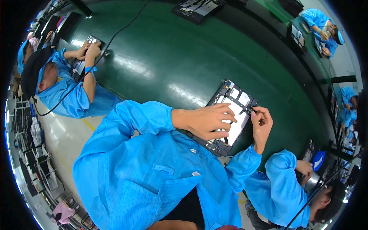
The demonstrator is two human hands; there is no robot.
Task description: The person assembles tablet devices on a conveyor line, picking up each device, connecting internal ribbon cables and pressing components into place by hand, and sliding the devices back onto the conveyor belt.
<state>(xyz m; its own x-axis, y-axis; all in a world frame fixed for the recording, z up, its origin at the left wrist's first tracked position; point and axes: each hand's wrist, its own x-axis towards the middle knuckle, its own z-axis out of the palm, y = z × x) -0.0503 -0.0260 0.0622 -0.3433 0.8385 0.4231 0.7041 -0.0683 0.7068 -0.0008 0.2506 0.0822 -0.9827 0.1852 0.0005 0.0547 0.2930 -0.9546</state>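
An opened tablet (239, 122) lies tilted on the green worktop in front of me, its inside facing up. It has a black frame, pale silver battery panels and small boards at both ends. My left hand (212, 120) reaches across it, palm down, with fingers spread and lightly bent over the panels; it holds nothing that shows. At the tablet's right edge, my right hand (262, 124) has thumb and index finger pinched together by a small dark part. What lies between those fingertips is too small to make out.
Green worktop (153, 65) stretches ahead, with another opened device (197, 9) at its far side. A black cable (115, 36) hangs across the left. Co-workers in blue sit at the left (73, 92) and right (280, 188), handling devices; racks (38, 157) stand beyond the left one.
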